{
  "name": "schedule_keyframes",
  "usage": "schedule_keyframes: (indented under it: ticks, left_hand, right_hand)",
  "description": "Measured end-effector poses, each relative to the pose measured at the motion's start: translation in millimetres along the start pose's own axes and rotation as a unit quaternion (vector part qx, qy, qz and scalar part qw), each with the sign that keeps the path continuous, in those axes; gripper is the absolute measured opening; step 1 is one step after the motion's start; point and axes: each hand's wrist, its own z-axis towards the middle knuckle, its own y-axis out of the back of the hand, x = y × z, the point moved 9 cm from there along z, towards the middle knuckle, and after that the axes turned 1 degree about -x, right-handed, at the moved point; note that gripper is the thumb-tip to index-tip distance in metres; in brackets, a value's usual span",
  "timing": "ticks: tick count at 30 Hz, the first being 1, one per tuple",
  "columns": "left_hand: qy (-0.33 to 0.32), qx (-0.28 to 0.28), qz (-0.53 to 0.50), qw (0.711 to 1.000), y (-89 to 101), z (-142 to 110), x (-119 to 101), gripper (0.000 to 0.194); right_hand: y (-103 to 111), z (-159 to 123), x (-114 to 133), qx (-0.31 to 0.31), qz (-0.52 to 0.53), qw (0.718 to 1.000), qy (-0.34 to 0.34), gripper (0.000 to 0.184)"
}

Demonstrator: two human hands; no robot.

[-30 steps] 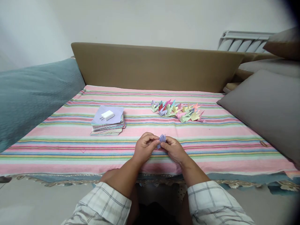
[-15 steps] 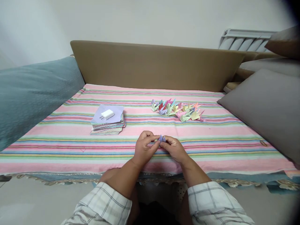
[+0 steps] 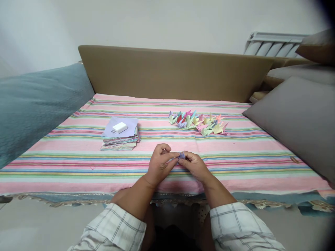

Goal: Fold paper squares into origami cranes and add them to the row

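A small purple folded paper piece [image 3: 181, 156] is pinched between my two hands, close to the front of the striped cloth [image 3: 78, 177]. My left hand [image 3: 161, 163] grips its left side with thumb and index finger, the other fingers curled. On its right side, the thumb and fingertips of my right hand [image 3: 195, 166] are closed on the paper. Fingers cover much of the piece, so its full shape is hidden. Beyond the hands, to the right, stands a group of several coloured paper cranes [image 3: 197, 122].
At left lies a stack of square paper [image 3: 120, 139] with a white plug adapter [image 3: 119, 128] on top. Grey cushions [image 3: 295, 118] line the right side; a blue-green armrest [image 3: 44, 104] bounds the left. A brown backrest [image 3: 172, 75] rises behind. A small brown ring-like item [image 3: 294, 159] lies at right.
My left hand has shifted slightly left, its index finger straighter along the purple paper. The right hand stays nearly still. The cranes and paper stack have not moved.
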Motion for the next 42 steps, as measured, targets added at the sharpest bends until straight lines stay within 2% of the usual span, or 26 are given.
schedule_keyframes:
  ticks: [5,12,16,20,24,31,39,42]
  left_hand:
    - [0.0,0.028,0.008,1.0,0.2,3,1,0.011]
    - [0.032,0.138,-0.04,0.989,-6.8,3,9,0.017]
    - [0.061,0.168,-0.082,0.981,-9.8,3,11,0.019]
    - [0.068,0.191,-0.114,0.973,-13.4,4,11,0.012]
    - [0.091,0.196,-0.155,0.964,-14.1,4,16,0.008]
    - [0.167,0.199,-0.264,0.929,-23.4,-3,30,0.02]
    - [0.267,0.146,-0.375,0.875,-32.7,-9,41,0.024]
    - [0.305,0.09,-0.377,0.87,-32.0,-12,47,0.022]
  right_hand:
    - [-4,-1,0,0.019,0.003,1.0,-0.015,0.024]
    - [-13,-5,0,0.063,-0.006,0.997,-0.039,0.024]
    - [-16,-7,-4,0.074,-0.02,0.996,-0.051,0.024]
    - [-20,-8,-6,0.092,-0.01,0.994,-0.053,0.024]
    - [-19,-8,-7,0.098,0.007,0.993,-0.063,0.025]
    - [-18,-8,-12,0.092,0.038,0.992,-0.083,0.029]
    - [-16,-7,-8,0.077,0.036,0.994,-0.062,0.028]
    - [-14,-5,-8,0.051,0.042,0.996,-0.059,0.029]
